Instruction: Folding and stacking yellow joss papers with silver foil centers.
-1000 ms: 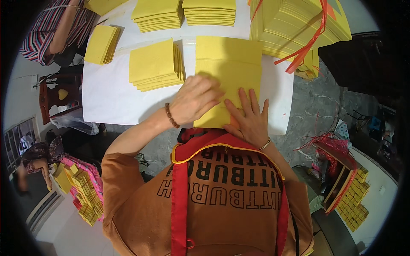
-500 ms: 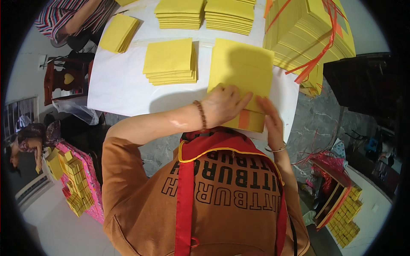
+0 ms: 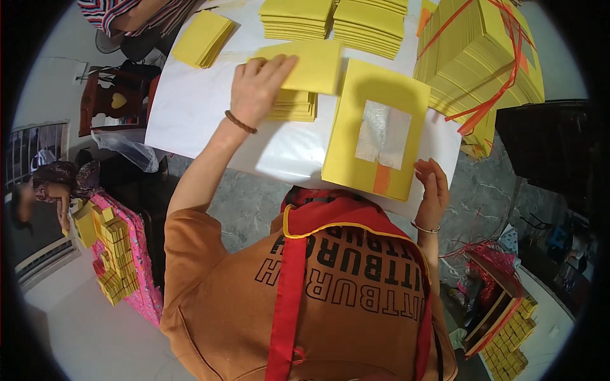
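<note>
My left hand [image 3: 252,95] grips a folded yellow paper sheet [image 3: 316,66] by its left side, fingers on top. It is held over a small pile of folded yellow paper [image 3: 296,109], partly covering it. In front of me lies a stack of flat yellow sheets [image 3: 343,143]. On its top sheet are a silvery rectangle [image 3: 384,134] and a short orange strip [image 3: 381,180] below it. My right hand [image 3: 433,189] is beside the stack's lower right edge, fingers loosely curved and apart, with nothing in them.
Folded yellow piles [image 3: 295,22] stand at the table's far side, another pile [image 3: 202,38] at far left. Tall yellow bundles [image 3: 473,57] with red ties [image 3: 508,89] are at far right. A striped-sleeved person [image 3: 136,16] sits far left. Pink-covered yellow blocks [image 3: 117,247] stand lower left.
My left hand has lifted the folded sheet off the stack and carried it left over the small pile. The silvery rectangle is now uncovered. My right hand has drawn slightly away from the stack.
</note>
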A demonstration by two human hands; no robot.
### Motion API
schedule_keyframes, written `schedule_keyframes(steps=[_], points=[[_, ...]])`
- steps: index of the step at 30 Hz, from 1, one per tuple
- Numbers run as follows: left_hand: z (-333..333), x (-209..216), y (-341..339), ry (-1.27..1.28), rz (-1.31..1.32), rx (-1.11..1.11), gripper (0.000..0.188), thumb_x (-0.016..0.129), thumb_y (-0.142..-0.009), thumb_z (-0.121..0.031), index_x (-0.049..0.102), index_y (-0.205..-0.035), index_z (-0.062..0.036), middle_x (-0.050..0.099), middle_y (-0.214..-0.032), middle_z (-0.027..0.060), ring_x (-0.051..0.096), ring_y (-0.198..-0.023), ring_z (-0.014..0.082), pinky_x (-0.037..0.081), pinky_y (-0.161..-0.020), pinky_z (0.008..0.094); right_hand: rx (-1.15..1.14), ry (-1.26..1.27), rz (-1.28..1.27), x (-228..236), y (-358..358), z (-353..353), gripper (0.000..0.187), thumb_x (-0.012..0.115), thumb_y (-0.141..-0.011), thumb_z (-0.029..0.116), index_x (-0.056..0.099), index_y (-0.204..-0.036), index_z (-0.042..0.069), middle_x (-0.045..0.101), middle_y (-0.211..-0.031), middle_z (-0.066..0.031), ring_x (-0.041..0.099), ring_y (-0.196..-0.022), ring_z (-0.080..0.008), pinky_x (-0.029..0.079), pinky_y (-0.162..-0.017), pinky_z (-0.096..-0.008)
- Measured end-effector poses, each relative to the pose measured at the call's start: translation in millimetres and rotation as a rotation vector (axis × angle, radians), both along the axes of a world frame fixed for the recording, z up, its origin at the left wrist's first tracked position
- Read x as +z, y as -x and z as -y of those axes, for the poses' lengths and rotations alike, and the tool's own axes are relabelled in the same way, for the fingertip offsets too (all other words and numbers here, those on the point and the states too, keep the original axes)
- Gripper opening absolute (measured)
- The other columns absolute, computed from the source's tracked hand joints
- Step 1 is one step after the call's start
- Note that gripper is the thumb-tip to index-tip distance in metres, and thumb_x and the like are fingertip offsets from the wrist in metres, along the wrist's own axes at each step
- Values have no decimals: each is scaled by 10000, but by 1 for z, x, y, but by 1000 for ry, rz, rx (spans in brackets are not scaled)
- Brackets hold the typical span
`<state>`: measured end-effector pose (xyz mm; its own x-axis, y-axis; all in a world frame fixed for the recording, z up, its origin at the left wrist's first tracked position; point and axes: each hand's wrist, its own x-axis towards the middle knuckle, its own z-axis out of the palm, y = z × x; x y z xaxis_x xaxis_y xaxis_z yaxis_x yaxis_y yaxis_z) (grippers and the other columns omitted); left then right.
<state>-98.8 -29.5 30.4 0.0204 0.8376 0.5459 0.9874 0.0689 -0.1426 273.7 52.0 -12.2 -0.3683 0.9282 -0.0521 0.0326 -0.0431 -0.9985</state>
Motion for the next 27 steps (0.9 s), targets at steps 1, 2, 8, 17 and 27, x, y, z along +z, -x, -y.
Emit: schedule_keyframes(steps=[1,2,8,17,27], points=[[6,-20,17,1,-1,6,514,539,-719,-26,551,-1224,-123,605,-1138,44,555,-888,215,429,-710,318,18,-25,34,-1,2,0,310,449,-958,167,531,-1211,9,611,-1117,-117,580,-1040,-203,448,-908,-346],[9,-40,31,76,17,12,521,534,-726,-28,540,-1237,-129,590,-1168,53,552,-938,231,435,-759,331,20,-27,35,-1,4,-1,310,449,-958,167,531,-1211,9,611,-1117,-117,580,-1040,-203,448,-908,-346],[25,-101,49,318,116,-21,509,521,-773,-63,491,-1276,-137,524,-1249,67,510,-1078,264,412,-921,382,25,-85,87,-3,7,1,282,483,-947,164,571,-1164,7,639,-1049,-95,579,-1007,-167,448,-885,-314],[39,-119,30,533,110,174,815,625,-716,-120,238,-1432,-171,238,-1476,102,245,-1331,315,188,-1096,469,71,-156,90,-1,9,-1,236,488,-936,77,575,-1137,-10,632,-1055,-85,568,-1000,-144,428,-897,-285],[28,-71,27,608,238,97,912,706,-666,-201,215,-1429,-121,258,-1451,149,266,-1316,343,223,-1083,469,130,-239,128,4,14,-12,216,525,-895,54,604,-1090,2,609,-1060,-65,548,-990,-142,417,-859,-260]])
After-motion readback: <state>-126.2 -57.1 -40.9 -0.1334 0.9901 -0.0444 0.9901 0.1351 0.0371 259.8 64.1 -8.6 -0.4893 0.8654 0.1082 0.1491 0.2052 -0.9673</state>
